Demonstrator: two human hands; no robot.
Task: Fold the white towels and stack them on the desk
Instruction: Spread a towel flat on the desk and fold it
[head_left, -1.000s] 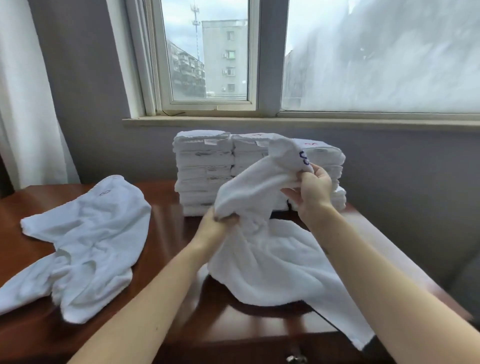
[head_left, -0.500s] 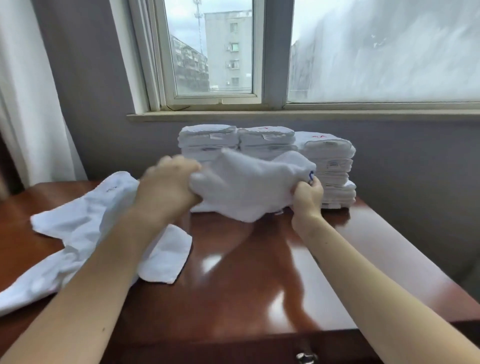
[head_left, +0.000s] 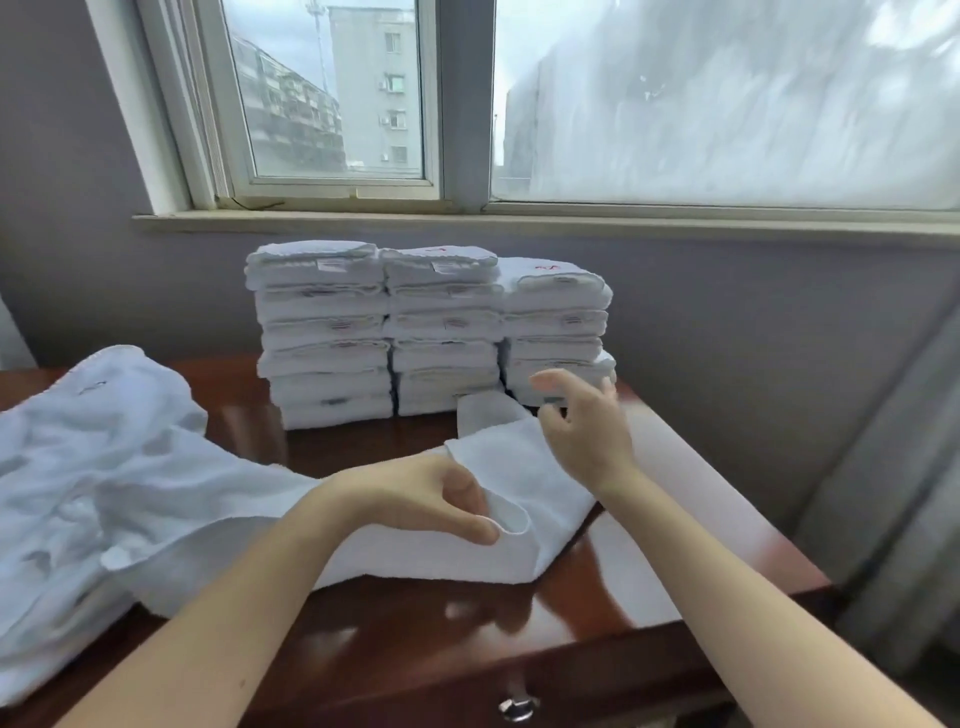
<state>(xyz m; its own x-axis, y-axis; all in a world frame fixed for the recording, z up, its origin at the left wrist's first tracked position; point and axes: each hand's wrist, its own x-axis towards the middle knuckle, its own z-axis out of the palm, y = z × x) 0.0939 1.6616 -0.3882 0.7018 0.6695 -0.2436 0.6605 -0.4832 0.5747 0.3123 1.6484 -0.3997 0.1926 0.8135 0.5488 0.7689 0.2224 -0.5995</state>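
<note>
A white towel (head_left: 524, 499) lies spread flat on the brown desk (head_left: 467, 649), in front of me. My left hand (head_left: 426, 499) grips its near folded edge between thumb and curled fingers. My right hand (head_left: 582, 431) hovers over the towel's far right corner with its fingers loosely spread, holding nothing. At the back of the desk, three stacks of folded white towels (head_left: 431, 327) stand side by side against the wall. A second, crumpled white towel (head_left: 104, 467) lies at the left, and the flat towel runs up against it.
The wall and window sill (head_left: 519, 221) rise right behind the stacks. A grey curtain (head_left: 893, 493) hangs past the desk's right edge. A metal drawer knob (head_left: 514, 706) sits under the desk's front edge.
The towel held up in both hands has come down and now lies flat on the desk. My right hand has let go of its corner. My left hand has moved rightward and lower.
</note>
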